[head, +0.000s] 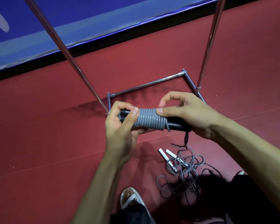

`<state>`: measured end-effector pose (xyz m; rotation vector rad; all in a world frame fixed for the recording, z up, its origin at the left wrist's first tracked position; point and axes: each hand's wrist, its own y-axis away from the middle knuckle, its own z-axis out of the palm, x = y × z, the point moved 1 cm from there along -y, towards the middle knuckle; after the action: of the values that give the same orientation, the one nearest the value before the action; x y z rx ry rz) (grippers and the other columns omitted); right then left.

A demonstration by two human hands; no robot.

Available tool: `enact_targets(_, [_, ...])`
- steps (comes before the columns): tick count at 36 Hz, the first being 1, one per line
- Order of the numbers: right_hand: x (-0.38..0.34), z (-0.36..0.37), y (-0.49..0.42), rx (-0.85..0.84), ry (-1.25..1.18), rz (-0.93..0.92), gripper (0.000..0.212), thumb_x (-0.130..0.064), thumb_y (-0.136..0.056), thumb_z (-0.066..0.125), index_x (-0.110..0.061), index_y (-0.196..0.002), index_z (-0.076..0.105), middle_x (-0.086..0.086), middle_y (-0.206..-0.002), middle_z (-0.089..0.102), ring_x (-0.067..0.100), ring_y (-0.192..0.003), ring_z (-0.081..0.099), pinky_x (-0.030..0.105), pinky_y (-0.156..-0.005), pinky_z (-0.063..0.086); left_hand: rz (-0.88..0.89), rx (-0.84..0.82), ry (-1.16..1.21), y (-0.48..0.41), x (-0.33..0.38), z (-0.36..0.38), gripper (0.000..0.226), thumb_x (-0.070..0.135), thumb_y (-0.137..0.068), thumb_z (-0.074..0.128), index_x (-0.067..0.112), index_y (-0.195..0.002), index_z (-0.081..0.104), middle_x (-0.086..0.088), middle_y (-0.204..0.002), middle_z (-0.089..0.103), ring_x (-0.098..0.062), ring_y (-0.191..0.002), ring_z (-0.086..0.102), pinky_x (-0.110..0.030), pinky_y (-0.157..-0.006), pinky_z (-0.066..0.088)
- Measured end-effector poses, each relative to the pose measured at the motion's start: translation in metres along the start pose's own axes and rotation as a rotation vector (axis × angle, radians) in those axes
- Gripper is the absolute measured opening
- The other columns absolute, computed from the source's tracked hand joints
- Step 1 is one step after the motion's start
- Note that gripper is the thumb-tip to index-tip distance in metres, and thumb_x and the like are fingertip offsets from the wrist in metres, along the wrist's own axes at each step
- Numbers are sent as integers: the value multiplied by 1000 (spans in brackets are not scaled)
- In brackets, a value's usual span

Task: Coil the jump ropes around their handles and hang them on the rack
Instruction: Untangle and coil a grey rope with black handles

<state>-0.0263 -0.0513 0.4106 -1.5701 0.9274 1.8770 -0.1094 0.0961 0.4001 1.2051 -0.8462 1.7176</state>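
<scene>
Both forearms [103, 183] are bare right to the picture's edge. The left hand [120, 125] and right hand [186, 110] are bare too, nails cut short. Down low there's a white open-toed sandal [131, 199] with toes showing, dark trousers [252, 191] draped over it, and a second pale shoe tip [242, 172] at the right.

A grey rope [146, 119] is sitting in tight, even turns around two black handles [174, 126], held level. A second rope [184, 168] with white handles [162, 154] is lying tangled near the chrome rack [145, 85].
</scene>
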Motion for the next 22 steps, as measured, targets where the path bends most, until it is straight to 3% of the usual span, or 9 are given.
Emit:
enact_targets(4, [5,3,0,-3,-63,61,26,-36,-60,75,-19,-73,59,7,-64,52,15,-47,42,23,-45,24,-22,34,49,0,-1,1,11,10,-81,58,18,-72,56,0,-73,53,-13,-65,58,-40,-54,55])
enact_targets(9, [10,0,0,-36,-253,217,23,-28,-57,73,-19,-71,56,1,-61,48,14,-47,39,23,-49,20,-47,43,71,2,-3,4,12,10,-80,58,18,-71,56,-3,-74,52,-14,-64,60,-37,-52,54])
enact_targets(16, [6,-11,1,-140,-309,339,14,-29,-67,68,-21,-60,58,0,-61,54,14,-47,52,21,-44,37,-72,-20,56,1,-1,2,16,11,-80,57,22,-68,58,-5,-74,51,-18,-67,57,-42,-57,55])
enact_targets(19, [4,-14,1,-165,-275,244,19,-25,-65,71,-12,-69,57,6,-64,57,16,-50,56,24,-47,49,-66,-50,32,4,1,3,20,10,-79,57,25,-66,59,3,-67,53,-13,-61,55,-42,-60,53])
enact_targets(22, [1,-15,1,-152,-213,134,23,-23,-63,72,-9,-70,55,2,-56,57,11,-46,52,22,-46,46,-63,-76,43,6,2,4,22,10,-80,55,26,-66,58,3,-66,53,-12,-60,53,-43,-62,51])
